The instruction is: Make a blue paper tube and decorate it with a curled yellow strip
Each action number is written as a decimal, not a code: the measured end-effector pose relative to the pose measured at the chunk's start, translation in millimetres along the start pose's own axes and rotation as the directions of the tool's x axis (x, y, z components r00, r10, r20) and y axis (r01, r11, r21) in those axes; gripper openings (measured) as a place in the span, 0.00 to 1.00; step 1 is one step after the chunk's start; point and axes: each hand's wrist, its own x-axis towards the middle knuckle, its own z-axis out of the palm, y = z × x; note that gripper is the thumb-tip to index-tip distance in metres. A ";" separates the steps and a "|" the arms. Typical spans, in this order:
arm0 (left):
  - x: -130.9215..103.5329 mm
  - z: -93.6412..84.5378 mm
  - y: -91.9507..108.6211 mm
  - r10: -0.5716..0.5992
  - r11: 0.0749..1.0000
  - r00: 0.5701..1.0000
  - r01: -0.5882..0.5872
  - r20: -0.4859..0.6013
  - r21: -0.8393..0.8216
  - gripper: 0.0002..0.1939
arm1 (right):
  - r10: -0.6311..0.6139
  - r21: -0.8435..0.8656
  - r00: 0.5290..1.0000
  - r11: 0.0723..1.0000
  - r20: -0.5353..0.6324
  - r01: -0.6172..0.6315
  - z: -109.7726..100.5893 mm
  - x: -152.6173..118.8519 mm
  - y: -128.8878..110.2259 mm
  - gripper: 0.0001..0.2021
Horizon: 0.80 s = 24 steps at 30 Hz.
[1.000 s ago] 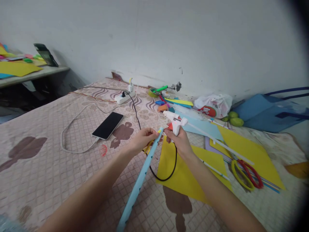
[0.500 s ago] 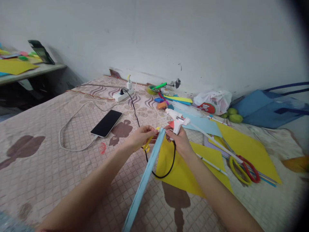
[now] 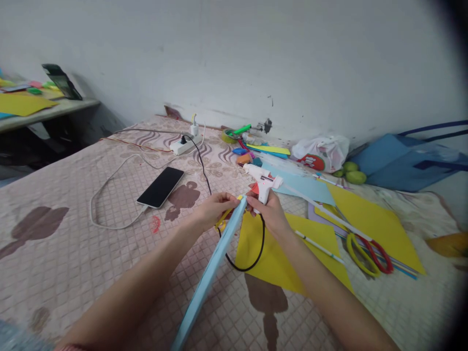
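Note:
A long light blue paper strip [image 3: 214, 261] runs from my fingertips down towards me. My left hand [image 3: 215, 208] is closed in a pinch at its far end, on a narrow yellow paper strip [image 3: 223, 218] that lies against the blue one. My right hand [image 3: 271, 210] is wrapped round the handle of a white hot glue gun [image 3: 263, 181], its nozzle pointing left and away. The thumb and fingertip of that hand also touch the blue strip's end. A long white glue stick [image 3: 329, 214] sticks out behind the gun. Fingers hide the exact contact between the strips.
Yellow sheets [image 3: 292, 263] lie under my right forearm, beside red-and-yellow scissors [image 3: 369, 253]. A charging phone [image 3: 161, 187] and a power strip [image 3: 185, 144] are at left. The gun's black cord [image 3: 263, 239] loops below my hands. Plastic bag [image 3: 321, 152] stands by the wall.
The blue strip's near end has swung a little left, and its far end has shifted slightly. The glue gun has moved slightly left in my right hand. Both hands keep their holds.

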 end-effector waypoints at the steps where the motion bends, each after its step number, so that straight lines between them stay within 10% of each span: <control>1: -0.1 -0.1 -0.3 0.000 1.000 1.000 0.000 0.002 -0.006 0.12 | 0.001 0.003 1.000 1.000 0.003 -0.001 -0.3 0.1 0.2 0.20; 13: 5.8 -3.9 -2.6 0.243 0.936 0.955 -0.184 -0.171 0.301 0.10 | -0.021 -0.082 0.999 0.996 -0.026 0.019 2.1 1.0 -3.7 0.18; 24: -0.8 4.6 0.2 0.119 0.942 0.967 -0.039 -0.225 0.333 0.08 | -0.033 -0.118 0.997 0.993 -0.066 0.025 -0.7 2.4 -1.7 0.17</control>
